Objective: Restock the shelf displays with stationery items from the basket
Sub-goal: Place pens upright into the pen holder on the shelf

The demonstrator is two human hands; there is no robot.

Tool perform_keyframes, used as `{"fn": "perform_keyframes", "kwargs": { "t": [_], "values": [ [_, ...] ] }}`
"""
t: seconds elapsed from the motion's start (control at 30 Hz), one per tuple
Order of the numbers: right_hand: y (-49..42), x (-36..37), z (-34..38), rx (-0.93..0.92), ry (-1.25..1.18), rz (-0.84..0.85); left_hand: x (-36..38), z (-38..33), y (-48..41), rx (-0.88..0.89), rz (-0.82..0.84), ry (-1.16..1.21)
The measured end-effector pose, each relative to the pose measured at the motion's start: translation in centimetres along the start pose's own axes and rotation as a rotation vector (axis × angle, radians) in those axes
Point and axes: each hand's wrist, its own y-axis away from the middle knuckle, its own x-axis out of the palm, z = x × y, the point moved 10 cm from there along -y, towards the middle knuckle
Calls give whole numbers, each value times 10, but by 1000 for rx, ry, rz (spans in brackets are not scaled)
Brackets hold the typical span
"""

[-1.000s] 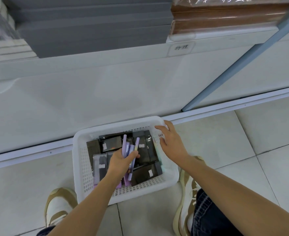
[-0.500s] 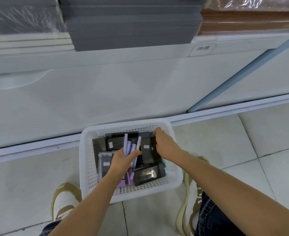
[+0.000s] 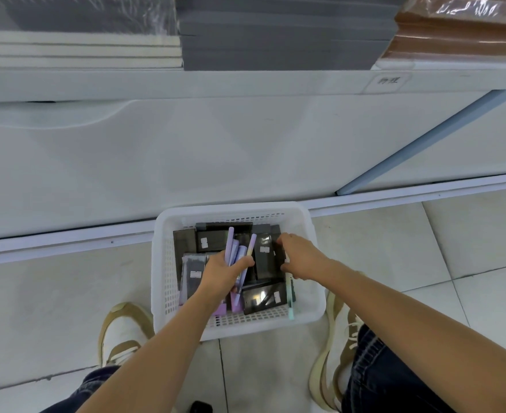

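Basket (image 3: 305, 296): white, perforated, on the tiled floor against the shelf base, between my two shoes.
Contents: dark boxes (image 3: 265, 297) with small white labels, lying flat and overlapping; purple packs low at the near side.
Left hand (image 3: 223, 274): I see it closed around a bunch of pens (image 3: 239, 253), lilac barrels fanning up past the fingers, over the basket's middle.
Right hand (image 3: 301, 259): down inside the right end, fingers curled on the edge of a dark box; whether it actually grips I cannot tell.
Shelf (image 3: 216, 84): above, holding grey, white and brown stacks.
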Motion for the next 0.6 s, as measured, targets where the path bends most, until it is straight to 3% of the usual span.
{"fn": "perform_keyframes", "kwargs": {
  "t": [0.1, 0.23, 0.33, 0.6],
  "values": [
    [11, 0, 1, -12, -36, -84, -1, -2, 3, 23, 15, -34],
    [22, 28, -15, 127, -132, -10, -2, -4, 10, 48, 31, -10],
    [23, 25, -9, 100, -124, -149, -5, -4, 15, 49, 22, 3],
    [16, 18, 2, 70, -276, -263, -18, -4, 27, 11, -51, 67]
  ]
}}
